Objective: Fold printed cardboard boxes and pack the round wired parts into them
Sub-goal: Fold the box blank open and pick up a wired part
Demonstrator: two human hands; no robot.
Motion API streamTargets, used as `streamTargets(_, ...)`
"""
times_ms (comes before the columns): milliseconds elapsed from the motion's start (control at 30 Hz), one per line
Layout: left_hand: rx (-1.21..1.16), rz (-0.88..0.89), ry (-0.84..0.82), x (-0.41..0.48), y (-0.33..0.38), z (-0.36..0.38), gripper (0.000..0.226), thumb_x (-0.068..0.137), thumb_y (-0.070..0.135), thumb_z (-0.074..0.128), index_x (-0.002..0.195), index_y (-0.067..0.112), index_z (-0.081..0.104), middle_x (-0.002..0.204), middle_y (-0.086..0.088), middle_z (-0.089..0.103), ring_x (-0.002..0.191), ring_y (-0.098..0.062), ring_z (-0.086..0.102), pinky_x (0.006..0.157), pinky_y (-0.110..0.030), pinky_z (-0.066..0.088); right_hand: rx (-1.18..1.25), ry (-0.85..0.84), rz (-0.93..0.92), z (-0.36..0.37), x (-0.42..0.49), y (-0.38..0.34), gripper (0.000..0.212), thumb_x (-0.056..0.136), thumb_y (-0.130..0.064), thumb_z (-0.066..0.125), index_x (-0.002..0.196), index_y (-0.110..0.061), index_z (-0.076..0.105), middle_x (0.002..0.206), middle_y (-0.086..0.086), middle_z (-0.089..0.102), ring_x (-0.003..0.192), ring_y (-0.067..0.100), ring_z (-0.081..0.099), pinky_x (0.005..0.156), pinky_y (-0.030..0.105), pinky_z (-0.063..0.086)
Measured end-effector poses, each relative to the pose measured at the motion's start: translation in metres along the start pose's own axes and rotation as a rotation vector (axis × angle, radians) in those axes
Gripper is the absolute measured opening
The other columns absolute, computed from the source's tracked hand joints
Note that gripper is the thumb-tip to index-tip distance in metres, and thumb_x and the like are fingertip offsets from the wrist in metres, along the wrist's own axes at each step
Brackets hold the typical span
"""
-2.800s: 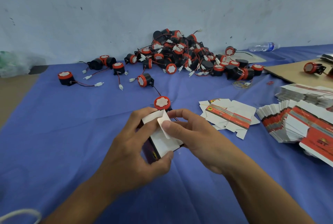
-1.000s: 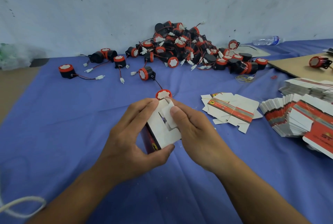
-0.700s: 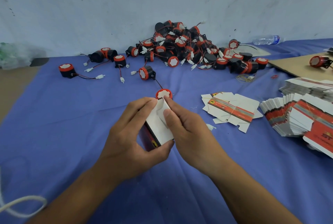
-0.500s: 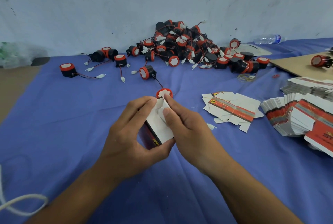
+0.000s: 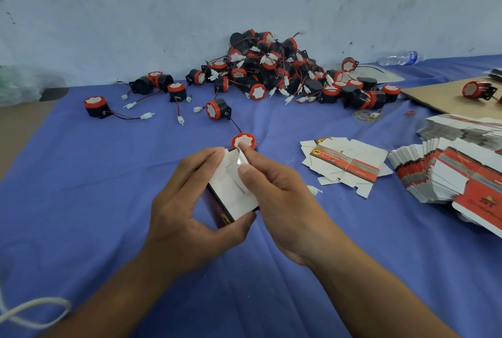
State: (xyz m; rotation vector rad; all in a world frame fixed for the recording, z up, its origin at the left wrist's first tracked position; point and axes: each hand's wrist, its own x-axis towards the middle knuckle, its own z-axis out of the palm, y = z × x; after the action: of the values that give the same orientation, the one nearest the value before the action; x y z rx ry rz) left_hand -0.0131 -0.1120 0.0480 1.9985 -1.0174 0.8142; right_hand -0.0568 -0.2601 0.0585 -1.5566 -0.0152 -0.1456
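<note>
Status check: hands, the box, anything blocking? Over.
Left hand grips the white-and-red printed cardboard box. Right hand pinches its end flap, tucking. One red-capped round wired part lies just behind, unpacked.

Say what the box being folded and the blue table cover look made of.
The box: thin cardboard, matte white inside and dark print outside; its flaps crease sharply. The table cover: probably cloth, matte blue, judging by its soft wrinkles and folds.
</note>
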Motion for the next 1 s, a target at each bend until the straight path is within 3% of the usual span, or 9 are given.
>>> streamTargets(133,-0.058,-0.044,0.007,-0.0031,-0.0016,0.0005,0.075,0.074,0.041,0.074,0.124,-0.01,0.056,0.126,-0.014,0.059,0.118,-0.016,0.057,0.098,-0.023,0.046,-0.034,0.0,0.016,0.0002,0.0007,-0.0019,0.058,0.091,-0.039,0.052,0.148,-0.028,0.047,0.142,-0.01,0.057,0.128,0.01,0.055,0.107,0.038,0.049)
streamTargets(233,-0.162,-0.14,-0.024,-0.0042,-0.0013,0.0015,0.083,0.071,0.045,0.075,0.133,-0.004,0.051,0.128,-0.009,0.058,0.12,-0.019,0.057,0.096,-0.036,0.051,-0.011,-0.023,0.051,-0.0045,0.0002,-0.0055,0.046,0.1,-0.027,0.056,0.146,-0.024,0.051,0.137,-0.005,0.061,0.123,0.013,0.06,0.106,0.041,0.05)
streamTargets(367,-0.222,-0.161,-0.073,-0.0008,-0.0029,-0.0007,0.076,0.069,0.042,0.076,0.132,0.006,0.052,0.123,0.002,0.057,0.113,-0.015,0.059,0.088,-0.027,0.052,0.066,-0.048,0.075,-0.0065,-0.0012,-0.0069,0.032,0.104,-0.02,0.052,0.133,-0.023,0.063,0.124,0.007,0.069,0.115,0.02,0.065,0.104,0.044,0.051)
streamTargets(600,-0.297,-0.131,-0.156,0.0015,-0.0027,-0.0034,0.069,0.07,0.035,0.073,0.13,0.014,0.046,0.123,0.004,0.052,0.11,-0.018,0.057,0.085,-0.021,0.049,0.233,0.001,0.12,-0.0052,-0.003,-0.0048,0.038,0.105,-0.021,0.048,0.142,-0.022,0.055,0.13,-0.005,0.067,0.124,0.014,0.061,0.111,0.041,0.045)
streamTargets(733,-0.308,-0.109,-0.177,-0.0022,0.0037,-0.0004,0.071,0.069,0.031,0.069,0.132,0.013,0.041,0.126,0.005,0.046,0.113,-0.009,0.053,0.087,-0.01,0.041,0.249,0.013,0.121,-0.0031,-0.0045,-0.002,0.04,0.102,-0.011,0.052,0.14,-0.021,0.057,0.127,0.013,0.066,0.124,0.029,0.06,0.108,0.048,0.047)
streamTargets(800,-0.308,-0.102,-0.18,-0.0033,0.0048,0.0015,0.072,0.069,0.029,0.068,0.133,0.012,0.04,0.127,0.005,0.043,0.114,-0.005,0.051,0.087,-0.008,0.04,0.217,0.03,0.107,-0.0016,-0.0055,-0.0009,0.04,0.102,-0.009,0.053,0.139,-0.022,0.057,0.125,0.013,0.067,0.122,0.032,0.061,0.106,0.052,0.048)
streamTargets(1000,-0.29,-0.029,-0.174,-0.0047,0.0018,0.0044,0.076,0.07,0.02,0.073,0.134,0.007,0.035,0.136,-0.005,0.037,0.131,-0.022,0.043,0.101,-0.022,0.04,0.175,0.066,0.014,-0.0055,-0.007,-0.0045,0.041,0.096,-0.008,0.063,0.134,-0.022,0.062,0.116,0.01,0.069,0.098,0.017,0.071,0.082,0.03,0.06)
